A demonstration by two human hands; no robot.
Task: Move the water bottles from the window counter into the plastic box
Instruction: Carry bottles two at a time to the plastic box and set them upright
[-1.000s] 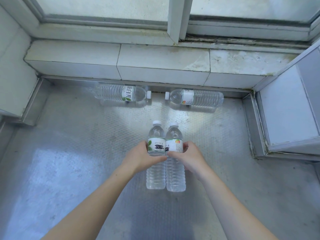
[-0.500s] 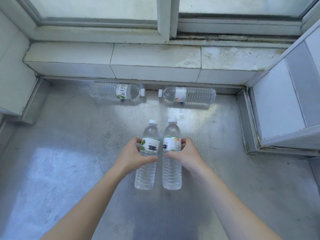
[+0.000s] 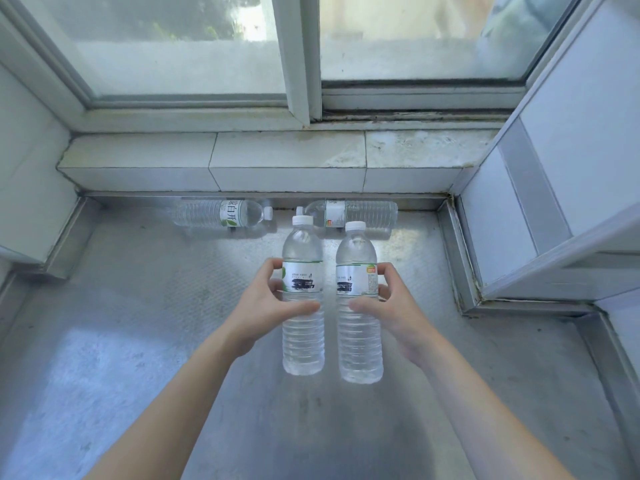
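Bottles fill both of your hands in the head view. Your left hand (image 3: 268, 303) grips the left bottle (image 3: 303, 327) at its label, fingers (image 3: 273, 268) curled round the far side and thumb across the front. Your right hand (image 3: 391, 306) grips the right bottle (image 3: 360, 341) the same way, at its label. Both bottles stand upright with their white caps up, side by side, a narrow gap between them, above the metal counter (image 3: 138, 323); you cannot tell from this view whether their bases touch it.

Take the tiled ledge (image 3: 284, 164) under the window (image 3: 301, 53) as your mark. Two more bottles lie on their sides on the counter right against its foot. The lying bottle on the left (image 3: 218, 213) points its cap to the right; the lying bottle on the right (image 3: 360, 213) points its cap to the left, partly hidden behind the caps of the two you hold. The plastic box is not in view.
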